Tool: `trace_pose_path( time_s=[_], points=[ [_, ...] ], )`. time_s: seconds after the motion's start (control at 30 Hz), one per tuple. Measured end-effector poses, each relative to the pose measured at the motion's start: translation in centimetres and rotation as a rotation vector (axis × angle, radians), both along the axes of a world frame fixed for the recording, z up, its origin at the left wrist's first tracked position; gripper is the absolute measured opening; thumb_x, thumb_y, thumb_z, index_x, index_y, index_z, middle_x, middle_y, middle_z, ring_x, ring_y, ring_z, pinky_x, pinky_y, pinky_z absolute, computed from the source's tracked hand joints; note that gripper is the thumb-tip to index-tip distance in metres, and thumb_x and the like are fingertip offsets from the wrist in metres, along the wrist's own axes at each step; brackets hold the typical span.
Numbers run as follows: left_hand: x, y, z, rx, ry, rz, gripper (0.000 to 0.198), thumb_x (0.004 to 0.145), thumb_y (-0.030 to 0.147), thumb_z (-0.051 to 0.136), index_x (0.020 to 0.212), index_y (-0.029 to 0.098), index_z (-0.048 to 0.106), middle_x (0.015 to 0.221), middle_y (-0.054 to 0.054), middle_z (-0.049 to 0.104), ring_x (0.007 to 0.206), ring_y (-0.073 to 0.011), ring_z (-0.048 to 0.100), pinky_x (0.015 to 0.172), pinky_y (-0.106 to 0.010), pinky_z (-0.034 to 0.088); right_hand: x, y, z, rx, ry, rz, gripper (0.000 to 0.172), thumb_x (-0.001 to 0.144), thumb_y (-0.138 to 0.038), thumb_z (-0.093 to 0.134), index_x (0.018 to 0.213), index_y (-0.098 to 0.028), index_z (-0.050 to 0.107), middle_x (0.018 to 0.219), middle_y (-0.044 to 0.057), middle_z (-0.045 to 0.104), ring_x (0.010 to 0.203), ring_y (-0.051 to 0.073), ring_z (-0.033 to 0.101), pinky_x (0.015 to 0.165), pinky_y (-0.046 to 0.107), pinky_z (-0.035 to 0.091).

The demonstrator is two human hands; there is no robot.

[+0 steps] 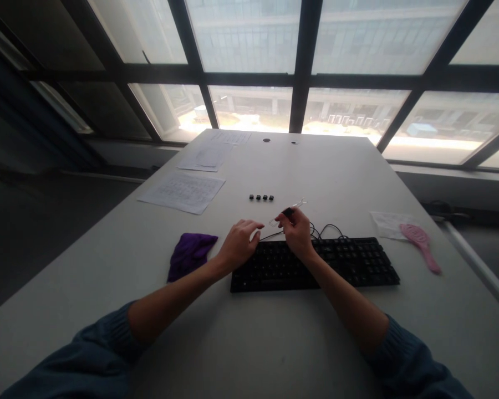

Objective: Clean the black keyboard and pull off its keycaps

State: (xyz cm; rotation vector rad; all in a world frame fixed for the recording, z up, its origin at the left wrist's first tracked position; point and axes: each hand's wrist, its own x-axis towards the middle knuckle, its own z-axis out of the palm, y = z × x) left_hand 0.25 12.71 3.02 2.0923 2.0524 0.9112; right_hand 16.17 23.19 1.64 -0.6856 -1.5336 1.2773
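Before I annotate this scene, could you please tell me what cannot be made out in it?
In the head view:
Nearest paper: print too blurred to read.
Keyboard: some keys hidden by the right hand.
Wire tool: partly covered by the same hand.
Sleeves: cut off by the bottom edge.

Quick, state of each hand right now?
Left hand: open, fingers loosely curved, nothing visible in its grasp.
Right hand: closed, holding a wire tool with a black middle.

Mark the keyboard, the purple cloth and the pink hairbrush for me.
Keyboard [280, 270], head view: keys in its left half.
Purple cloth [190, 255], head view: middle of its folds.
Pink hairbrush [418, 238], head view: its broad end.
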Motion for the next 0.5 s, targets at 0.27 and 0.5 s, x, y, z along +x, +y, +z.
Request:
trace_pose_path(
  time_s=[0.27, 0.5],
  points=[
    [2.4, -2.7, -1.3, -0.062, -0.006, 0.011, 0.019, 0.094, 0.022, 0.058, 0.110, 0.022, 0.067, 0.109, -0.005, 0.071, 0.103, -0.0245, 0.061, 0.096, -0.042, 0.048, 1.4, -0.4, -0.7, 0.110, -0.277, 0.206, 0.019, 0.092, -0.035, 0.056, 0.079, -0.020, 0.056, 0.071, 0.001, 0.063, 0.062, 0.015, 0.056, 0.059, 0.027, 0.044],
    [2.5, -2.6, -2.1, -0.056, 0.027, 0.036, 0.019, 0.094, 0.023, 0.057, 0.111, 0.023, 0.067, 0.110, -0.005, 0.071, 0.104, -0.0243, 0.062, 0.097, -0.043, 0.045, 0.9, -0.3, -0.4, 0.195, -0.405, 0.201, 0.017, 0.091, -0.029, 0.054, 0.076, -0.020, 0.056, 0.066, -0.001, 0.061, 0.062, 0.015, 0.054, 0.062, 0.027, 0.041]
  ],
)
